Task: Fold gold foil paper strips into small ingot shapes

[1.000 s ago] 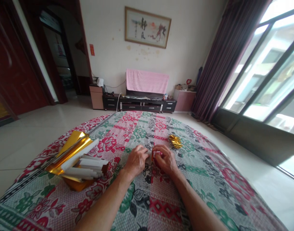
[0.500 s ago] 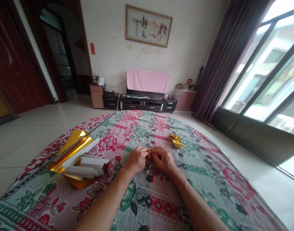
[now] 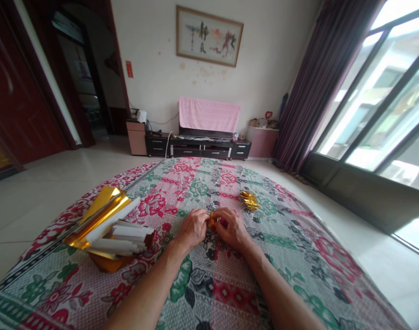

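Gold-and-white foil paper strips (image 3: pixel 130 231) lie, seemingly unworked, at nine o'clock from the left hand (image 3: pixel 192 228), which with the right hand (image 3: pixel 231 228) pinches a small gold foil piece (image 3: pixel 212 221), apparently part-shaped; at two o'clock, crinkled gold foil shapes (image 3: pixel 249 200) look finished.

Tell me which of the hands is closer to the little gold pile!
Right: the right hand is on the near side of the little gold pile and slightly left; the left hand is farther to its left.
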`<action>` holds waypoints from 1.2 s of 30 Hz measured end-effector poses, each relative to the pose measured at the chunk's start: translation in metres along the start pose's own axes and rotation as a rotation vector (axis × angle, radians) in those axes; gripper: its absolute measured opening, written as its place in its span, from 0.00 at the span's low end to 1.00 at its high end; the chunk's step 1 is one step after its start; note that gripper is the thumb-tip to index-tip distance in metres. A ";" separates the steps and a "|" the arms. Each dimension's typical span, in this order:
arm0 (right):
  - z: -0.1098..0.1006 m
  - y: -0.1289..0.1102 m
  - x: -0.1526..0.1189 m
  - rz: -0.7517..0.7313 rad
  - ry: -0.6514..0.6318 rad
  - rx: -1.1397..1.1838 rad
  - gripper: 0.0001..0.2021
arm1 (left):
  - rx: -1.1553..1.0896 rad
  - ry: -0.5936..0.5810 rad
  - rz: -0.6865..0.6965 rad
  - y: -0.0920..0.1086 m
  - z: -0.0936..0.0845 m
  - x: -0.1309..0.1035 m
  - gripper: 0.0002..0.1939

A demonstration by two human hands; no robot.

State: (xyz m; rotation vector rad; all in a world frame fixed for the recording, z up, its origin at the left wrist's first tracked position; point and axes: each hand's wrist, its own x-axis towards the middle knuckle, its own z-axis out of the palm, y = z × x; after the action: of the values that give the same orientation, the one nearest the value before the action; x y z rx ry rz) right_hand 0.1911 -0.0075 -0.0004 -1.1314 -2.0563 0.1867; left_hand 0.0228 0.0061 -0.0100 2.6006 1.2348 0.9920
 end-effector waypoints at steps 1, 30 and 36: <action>0.000 0.000 0.000 0.001 0.008 0.001 0.13 | 0.005 -0.005 -0.001 0.000 0.000 0.000 0.12; 0.005 -0.004 0.007 -0.048 -0.109 -0.038 0.12 | -0.013 -0.017 -0.045 0.003 -0.003 -0.001 0.10; 0.006 -0.005 0.008 -0.023 -0.106 -0.043 0.10 | -0.001 -0.012 -0.059 0.007 -0.007 -0.001 0.09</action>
State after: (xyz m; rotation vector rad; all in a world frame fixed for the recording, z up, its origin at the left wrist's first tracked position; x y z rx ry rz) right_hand 0.1809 -0.0032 0.0021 -1.1452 -2.1755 0.1953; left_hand 0.0233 -0.0005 -0.0027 2.5496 1.2995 0.9655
